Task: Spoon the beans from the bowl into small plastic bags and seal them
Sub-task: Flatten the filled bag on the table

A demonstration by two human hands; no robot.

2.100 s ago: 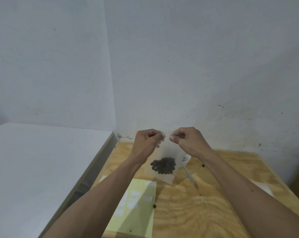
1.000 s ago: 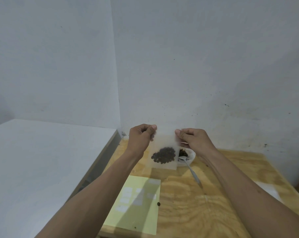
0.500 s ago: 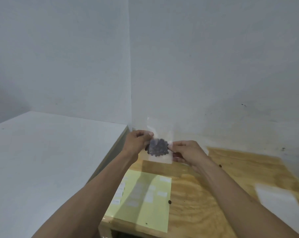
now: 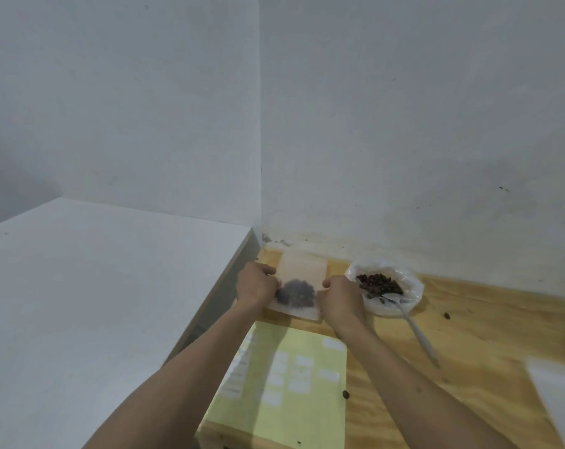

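A small clear plastic bag (image 4: 302,273) with a clump of dark beans (image 4: 295,293) inside lies flat on the wooden table near the far left corner. My left hand (image 4: 256,285) grips its left edge and my right hand (image 4: 339,298) grips its right edge, level with the beans. To the right stands a white plastic-lined bowl (image 4: 412,294) of dark beans (image 4: 380,284). A white plastic spoon (image 4: 417,332) rests with its head in the bowl and its handle pointing toward me.
A pale yellow sheet with white labels (image 4: 284,380) lies on the wooden table (image 4: 469,351) in front of the bag. Loose beans (image 4: 346,394) are scattered on the wood. A white surface (image 4: 80,303) adjoins on the left, a white sheet (image 4: 556,393) at right.
The bag went from hanging upright between my hands to lying flat on the table at the far left. My hands came down with it and now hold its sides.
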